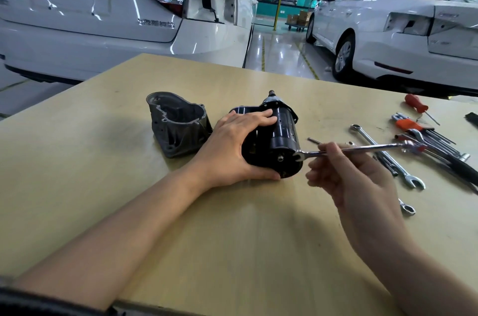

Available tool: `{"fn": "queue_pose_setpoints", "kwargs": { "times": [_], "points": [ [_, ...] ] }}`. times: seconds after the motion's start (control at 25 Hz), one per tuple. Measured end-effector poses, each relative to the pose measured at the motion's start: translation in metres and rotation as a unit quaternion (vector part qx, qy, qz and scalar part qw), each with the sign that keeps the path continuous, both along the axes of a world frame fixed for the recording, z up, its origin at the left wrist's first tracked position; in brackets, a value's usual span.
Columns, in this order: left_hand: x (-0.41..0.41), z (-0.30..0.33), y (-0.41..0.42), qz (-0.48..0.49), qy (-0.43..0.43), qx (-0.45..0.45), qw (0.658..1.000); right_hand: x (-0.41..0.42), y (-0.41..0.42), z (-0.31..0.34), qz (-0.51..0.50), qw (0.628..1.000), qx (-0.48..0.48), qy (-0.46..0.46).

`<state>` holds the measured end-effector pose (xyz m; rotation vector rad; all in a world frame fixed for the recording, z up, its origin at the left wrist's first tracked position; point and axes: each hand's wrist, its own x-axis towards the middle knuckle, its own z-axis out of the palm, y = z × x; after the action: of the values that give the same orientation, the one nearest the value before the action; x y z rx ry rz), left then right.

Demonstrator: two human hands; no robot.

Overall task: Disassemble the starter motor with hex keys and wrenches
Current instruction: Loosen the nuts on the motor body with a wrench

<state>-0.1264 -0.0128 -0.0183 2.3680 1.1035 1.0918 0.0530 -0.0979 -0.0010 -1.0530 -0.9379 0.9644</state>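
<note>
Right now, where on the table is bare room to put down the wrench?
The near table between the two forearms is bare, and so is the left part beside the grey housing. The right side is crowded with loose wrenches, hex keys and a screwdriver. The left hand holds the starter motor at centre.

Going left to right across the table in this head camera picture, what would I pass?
Grey housing → left hand gripping the black motor body → right hand holding a wrench → loose wrenches → hex key set.
</note>
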Motion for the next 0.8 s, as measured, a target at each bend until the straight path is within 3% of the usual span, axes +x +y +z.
{"fn": "queue_pose_setpoints", "kwargs": {
  "times": [0.12, 0.36, 0.64, 0.8],
  "points": [
    [0.000, 0.000, -0.001, 0.003, -0.004, 0.001, 1.000, -0.002, 0.002, -0.002, 0.022, 0.990, -0.062, 0.126],
    [0.000, 0.000, -0.001, 0.002, -0.007, 0.008, 1.000, -0.009, 0.003, 0.000, 0.042, 0.986, -0.062, 0.148],
    [0.000, 0.000, -0.002, 0.002, -0.009, 0.003, 1.000, -0.009, 0.002, -0.004, 0.053, 0.989, -0.046, 0.128],
    [0.000, 0.001, -0.002, 0.002, -0.012, -0.002, 1.000, -0.008, 0.002, -0.003, 0.035, 0.999, -0.012, 0.016]
  ]
}}
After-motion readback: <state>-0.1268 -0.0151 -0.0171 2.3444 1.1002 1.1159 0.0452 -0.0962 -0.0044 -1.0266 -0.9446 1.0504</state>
